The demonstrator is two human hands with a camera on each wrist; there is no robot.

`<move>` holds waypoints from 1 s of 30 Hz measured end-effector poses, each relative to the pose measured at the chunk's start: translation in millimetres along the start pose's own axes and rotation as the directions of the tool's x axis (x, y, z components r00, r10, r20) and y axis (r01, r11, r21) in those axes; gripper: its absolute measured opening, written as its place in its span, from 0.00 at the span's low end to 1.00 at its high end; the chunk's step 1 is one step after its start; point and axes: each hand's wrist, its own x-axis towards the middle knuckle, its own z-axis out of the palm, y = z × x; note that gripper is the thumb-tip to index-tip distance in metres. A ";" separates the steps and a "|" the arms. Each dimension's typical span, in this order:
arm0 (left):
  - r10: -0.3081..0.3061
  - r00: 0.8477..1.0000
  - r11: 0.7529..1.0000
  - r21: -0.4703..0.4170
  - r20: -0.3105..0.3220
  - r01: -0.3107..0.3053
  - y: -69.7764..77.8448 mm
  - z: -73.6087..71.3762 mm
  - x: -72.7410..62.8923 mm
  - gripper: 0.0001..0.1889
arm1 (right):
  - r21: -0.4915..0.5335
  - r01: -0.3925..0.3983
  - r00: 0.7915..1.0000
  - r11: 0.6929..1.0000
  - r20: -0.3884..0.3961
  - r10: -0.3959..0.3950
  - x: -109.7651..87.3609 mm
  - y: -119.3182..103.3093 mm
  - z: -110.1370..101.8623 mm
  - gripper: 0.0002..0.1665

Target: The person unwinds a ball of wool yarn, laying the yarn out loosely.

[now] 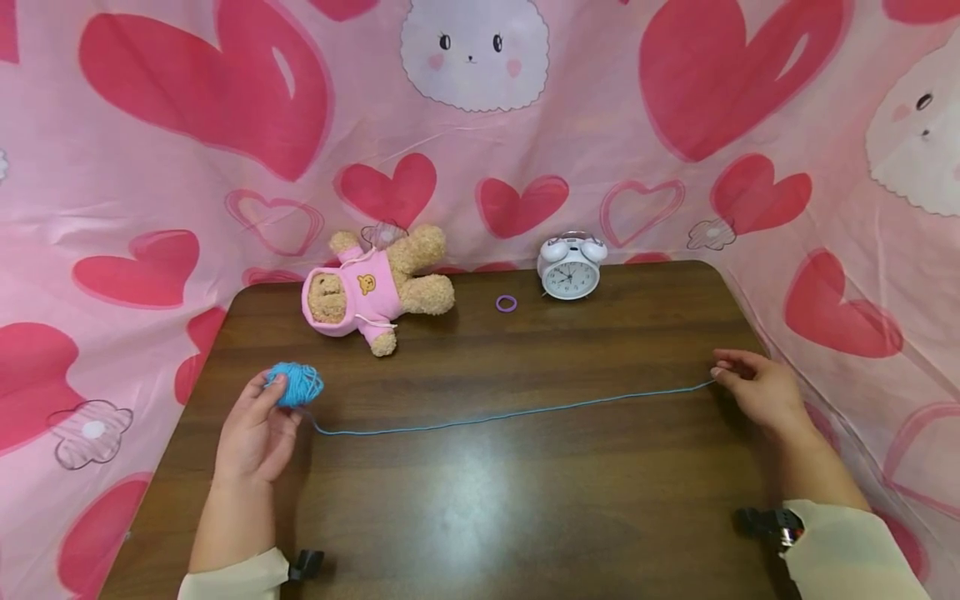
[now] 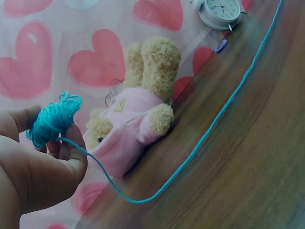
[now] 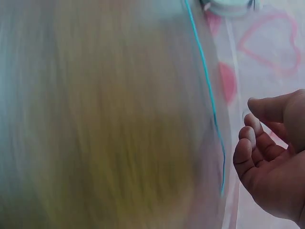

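Pinching the blue yarn ball [image 1: 298, 385], left hand [image 1: 253, 433]; its strand [image 1: 465, 422] runs right across the table [image 1: 600, 500]. Right hand [image 1: 761, 393] loosely curled, holding nothing, strand end just beside. Pink-hooded bear [image 1: 378, 292] lies beyond left grip.

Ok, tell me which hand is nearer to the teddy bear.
Left. In the head view, the left hand is below and left of the teddy bear; the right hand is far to the right, by the right edge of the table.
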 end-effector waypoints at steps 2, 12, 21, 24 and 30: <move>-0.007 1.000 1.000 0.023 -0.003 0.007 -2.0 3.5 0.9 0.07 | 0.021 0.003 1.000 1.000 0.005 -0.003 -0.2 -10.3 6.6 0.23; -0.030 1.000 0.996 0.084 -0.002 0.030 -14.6 17.4 6.1 0.05 | 0.170 0.012 0.998 0.985 0.064 -0.024 2.3 -51.6 41.4 0.24; -0.080 0.997 0.984 0.157 -0.004 0.079 -25.0 31.6 10.7 0.05 | 0.259 0.008 0.989 0.966 0.142 -0.046 2.4 -82.3 75.0 0.23; -0.094 0.996 0.982 0.167 0.001 0.092 -28.6 37.0 11.6 0.05 | 0.280 0.019 0.986 0.960 0.152 -0.064 2.5 -93.9 86.3 0.22; -0.105 0.994 0.977 0.189 0.024 0.099 -37.4 47.5 12.9 0.04 | 0.348 0.053 0.981 0.936 0.158 -0.114 1.2 -117.0 106.2 0.20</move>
